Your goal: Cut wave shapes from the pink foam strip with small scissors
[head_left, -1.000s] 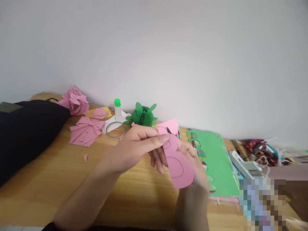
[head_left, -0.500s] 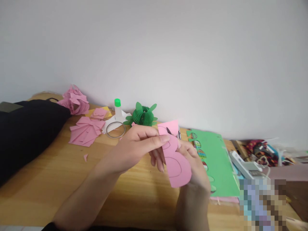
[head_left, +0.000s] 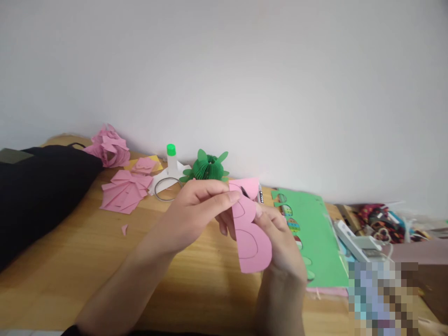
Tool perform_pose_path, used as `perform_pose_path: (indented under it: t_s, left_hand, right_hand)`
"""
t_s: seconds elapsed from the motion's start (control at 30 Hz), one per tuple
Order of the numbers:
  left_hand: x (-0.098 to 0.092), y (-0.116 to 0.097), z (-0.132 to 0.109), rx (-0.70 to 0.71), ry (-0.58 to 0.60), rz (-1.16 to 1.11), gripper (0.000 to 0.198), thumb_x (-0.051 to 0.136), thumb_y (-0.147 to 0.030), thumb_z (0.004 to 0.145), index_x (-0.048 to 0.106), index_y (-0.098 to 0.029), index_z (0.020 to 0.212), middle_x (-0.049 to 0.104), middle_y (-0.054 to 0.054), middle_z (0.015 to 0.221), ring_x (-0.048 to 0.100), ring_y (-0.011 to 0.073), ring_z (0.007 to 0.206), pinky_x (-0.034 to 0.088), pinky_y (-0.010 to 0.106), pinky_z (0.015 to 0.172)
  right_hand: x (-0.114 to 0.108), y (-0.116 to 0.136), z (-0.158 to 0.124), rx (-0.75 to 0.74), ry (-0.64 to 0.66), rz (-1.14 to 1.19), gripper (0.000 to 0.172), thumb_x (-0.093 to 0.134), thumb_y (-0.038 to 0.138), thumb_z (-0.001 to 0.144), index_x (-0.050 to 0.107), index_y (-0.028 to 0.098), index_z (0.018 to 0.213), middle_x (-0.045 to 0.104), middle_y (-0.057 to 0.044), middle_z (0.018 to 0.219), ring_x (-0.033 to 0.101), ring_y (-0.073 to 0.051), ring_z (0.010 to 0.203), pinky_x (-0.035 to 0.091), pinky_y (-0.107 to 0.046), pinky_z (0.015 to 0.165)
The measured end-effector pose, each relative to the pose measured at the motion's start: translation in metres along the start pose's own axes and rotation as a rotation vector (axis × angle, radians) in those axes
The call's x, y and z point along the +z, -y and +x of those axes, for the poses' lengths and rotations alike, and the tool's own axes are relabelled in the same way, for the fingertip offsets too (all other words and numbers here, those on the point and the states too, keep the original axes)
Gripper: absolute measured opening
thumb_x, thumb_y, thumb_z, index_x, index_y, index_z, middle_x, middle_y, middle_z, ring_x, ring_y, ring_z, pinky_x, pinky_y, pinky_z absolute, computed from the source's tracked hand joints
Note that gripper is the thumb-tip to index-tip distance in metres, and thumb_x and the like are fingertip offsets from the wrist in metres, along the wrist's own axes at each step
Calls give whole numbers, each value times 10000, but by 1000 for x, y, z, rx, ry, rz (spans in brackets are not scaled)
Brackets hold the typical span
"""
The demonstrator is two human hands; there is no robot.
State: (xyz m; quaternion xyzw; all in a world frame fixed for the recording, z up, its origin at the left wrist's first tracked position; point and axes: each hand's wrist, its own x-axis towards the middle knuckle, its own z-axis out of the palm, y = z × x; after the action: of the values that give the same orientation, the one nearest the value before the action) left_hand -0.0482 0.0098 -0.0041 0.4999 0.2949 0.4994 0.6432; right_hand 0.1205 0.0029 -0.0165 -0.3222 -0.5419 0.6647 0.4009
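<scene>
My left hand [head_left: 196, 212] pinches a pink paper piece [head_left: 250, 242] by its upper left edge, thumb and fingers closed on it. The paper hangs upright above the table, with curved pencil outlines drawn on it and a rounded right edge. My right hand [head_left: 282, 245] is curled behind and to the right of the paper, its fingers mostly hidden. A small dark tip [head_left: 244, 190] shows at the top of the paper, in a notch; what it belongs to is hidden.
The wooden table [head_left: 87, 261] carries pink paper scraps [head_left: 124, 191], a crumpled pink heap [head_left: 108, 147], a green-capped glue bottle [head_left: 171, 157], a wire ring [head_left: 168, 188], a green paper ornament [head_left: 207, 168], a green sheet [head_left: 311, 233] and a black bag [head_left: 38, 186]. Clutter lies at the right.
The pink paper has swung, its lower end moving left and slightly up. My left hand shifted a little left with it. My right hand stays behind the paper.
</scene>
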Motion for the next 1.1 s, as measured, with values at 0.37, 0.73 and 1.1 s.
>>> perform_pose_path:
  t_s: [0.37, 0.73, 1.1]
  left_hand:
    - [1, -9, 1, 90, -35, 203, 290, 538, -170, 866, 598, -182, 583, 624, -61, 549, 604, 71, 531, 482, 145, 507]
    - [-3, -8, 0, 98, -49, 340, 321, 528, -269, 892, 542, -181, 584, 551, -38, 559, 557, 94, 557, 469, 186, 524]
    - [-3, -12, -1, 81, 0, 398, 343, 510, -252, 878, 457, -181, 547, 477, -46, 529, 515, 87, 533, 441, 181, 501]
  right_hand:
    - [-1, 1, 0, 32, -7, -67, 470, 515, 555, 919, 670, 174, 693, 340, 55, 484, 198, -78, 405, 139, -233, 351]
    - [-2, -1, 0, 17, -21, -75, 487, 526, 526, 927, 429, 200, 578, 333, 71, 459, 221, -71, 402, 152, -232, 372]
    - [-8, -4, 0, 14, 38, -64, 464, 504, 495, 949, 466, 200, 594, 324, 81, 462, 198, -69, 389, 143, -218, 344]
